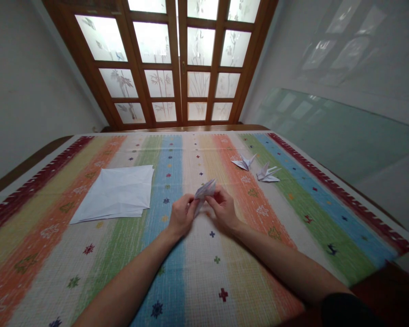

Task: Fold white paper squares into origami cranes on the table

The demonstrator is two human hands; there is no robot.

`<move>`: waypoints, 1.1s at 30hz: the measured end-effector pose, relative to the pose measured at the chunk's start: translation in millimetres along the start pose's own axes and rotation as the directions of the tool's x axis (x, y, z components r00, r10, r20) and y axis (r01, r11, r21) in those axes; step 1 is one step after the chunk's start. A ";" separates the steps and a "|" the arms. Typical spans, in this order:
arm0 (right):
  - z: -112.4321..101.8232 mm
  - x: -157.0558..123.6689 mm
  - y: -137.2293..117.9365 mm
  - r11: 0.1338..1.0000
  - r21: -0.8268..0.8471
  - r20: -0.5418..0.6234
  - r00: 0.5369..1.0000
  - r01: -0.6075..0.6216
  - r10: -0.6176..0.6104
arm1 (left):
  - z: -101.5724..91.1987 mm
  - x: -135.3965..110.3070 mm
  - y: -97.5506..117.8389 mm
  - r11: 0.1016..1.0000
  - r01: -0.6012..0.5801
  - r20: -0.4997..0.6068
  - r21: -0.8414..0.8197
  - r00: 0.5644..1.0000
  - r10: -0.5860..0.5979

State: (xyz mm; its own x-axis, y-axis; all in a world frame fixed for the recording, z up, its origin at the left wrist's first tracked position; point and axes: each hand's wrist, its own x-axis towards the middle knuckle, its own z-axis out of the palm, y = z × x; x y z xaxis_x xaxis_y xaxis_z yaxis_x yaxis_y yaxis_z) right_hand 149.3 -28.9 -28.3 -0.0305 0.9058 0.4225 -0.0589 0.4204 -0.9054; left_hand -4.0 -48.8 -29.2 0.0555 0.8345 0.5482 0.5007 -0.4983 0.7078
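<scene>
Between my two hands, just above the middle of the table, is a small piece of folded white paper [205, 189] with layered, pointed flaps. My left hand [183, 213] pinches its left side between thumb and fingers. On the other side my right hand [223, 206] grips it, thumb across the near face and fingers behind. The exact folds are partly covered by my fingers. To the right and farther off sit two folded paper cranes [244, 162], [267, 173] with pointed wings.
A stack of white paper sheets [117, 193] lies to the left. Beneath everything is a striped, patterned tablecloth [167, 272]. Beyond the table's far edge stand wooden doors [180, 81] with frosted panes. A wall with a glossy pale green panel [334, 122] borders the right side.
</scene>
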 end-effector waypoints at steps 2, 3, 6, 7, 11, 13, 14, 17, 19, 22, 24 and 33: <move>3.8 -1.2 -1.3 0.990 0.085 0.025 0.993 -0.117 0.115 | 2.4 -0.7 1.9 0.990 0.119 0.004 -0.073 0.993 -0.119; 5.6 -1.7 -1.8 0.979 0.124 0.034 0.987 -0.160 0.157 | 3.6 -0.7 2.6 0.981 0.169 -0.009 -0.099 0.985 -0.170; 9.6 -1.7 -2.0 0.947 0.230 0.034 0.974 -0.226 0.224 | 6.6 0.8 3.7 0.948 0.261 0.000 -0.181 0.964 -0.266; 10.2 -1.1 -1.5 0.938 0.252 0.027 0.971 -0.237 0.238 | 7.2 1.4 3.6 0.936 0.287 0.022 -0.205 0.957 -0.289; 8.0 3.6 2.0 0.927 0.248 0.011 0.958 -0.280 0.286 | 7.4 1.9 2.0 0.901 0.350 0.089 -0.258 0.937 -0.339; 5.2 6.0 4.1 0.937 0.202 0.011 0.957 -0.286 0.290 | 6.5 0.9 0.6 0.920 0.311 0.085 -0.240 0.950 -0.299; 3.8 6.8 4.9 0.943 0.175 0.012 0.959 -0.282 0.284 | 6.1 0.4 0.0 0.937 0.273 0.079 -0.219 0.962 -0.262; 0.4 6.9 6.1 0.965 0.096 0.037 0.970 -0.244 0.242 | 5.2 0.0 -1.3 0.971 0.183 0.076 -0.151 0.982 -0.173; -0.9 5.6 5.5 0.979 0.039 0.074 0.977 -0.202 0.199 | 5.2 0.3 -1.6 0.972 0.195 0.091 -0.134 0.979 -0.184; -1.7 3.6 3.5 0.991 -0.065 0.104 0.986 -0.121 0.127 | 5.4 0.8 -1.6 0.952 0.267 0.124 -0.149 0.960 -0.250; -1.6 2.9 2.9 0.991 -0.102 0.114 0.988 -0.090 0.102 | 5.1 1.3 -1.4 0.944 0.280 0.098 -0.173 0.959 -0.266; -0.2 1.0 6.1 0.987 -0.007 0.170 0.972 -0.161 0.160 | 3.2 5.3 -3.2 0.947 0.203 -0.028 -0.250 0.976 -0.217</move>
State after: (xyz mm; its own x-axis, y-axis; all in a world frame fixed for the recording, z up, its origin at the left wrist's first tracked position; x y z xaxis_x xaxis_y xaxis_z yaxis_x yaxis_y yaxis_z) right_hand 149.1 -25.4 -33.3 -0.2090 0.9390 0.2733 -0.0465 0.2696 -0.9618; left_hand -2.5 -42.0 -30.0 -0.0783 0.9159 0.3937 0.2697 -0.3607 0.8928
